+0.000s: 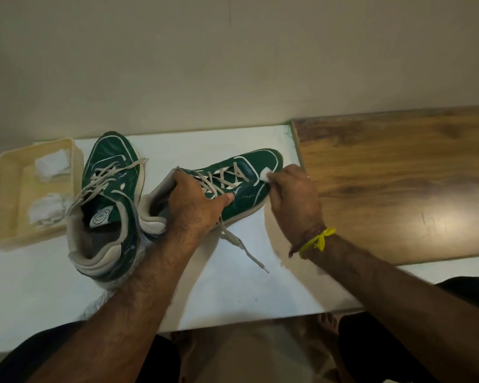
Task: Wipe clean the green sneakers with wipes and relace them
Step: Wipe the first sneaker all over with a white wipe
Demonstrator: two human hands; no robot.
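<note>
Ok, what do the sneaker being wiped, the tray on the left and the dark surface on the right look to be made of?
Sneaker being wiped: looks like glossy green leather or a synthetic lookalike, creased and shiny, with pale trim and flat woven laces.
Tray: cream plastic by its look, with smooth moulded walls and rounded corners.
Dark surface: wood or wood-grain laminate; the grain shows under a glossy glare, and which one it is I cannot tell.

The left hand (197,200) hides the right sneaker's (249,186) collar; the right hand (293,200) covers most of the wipe (265,176).
</note>
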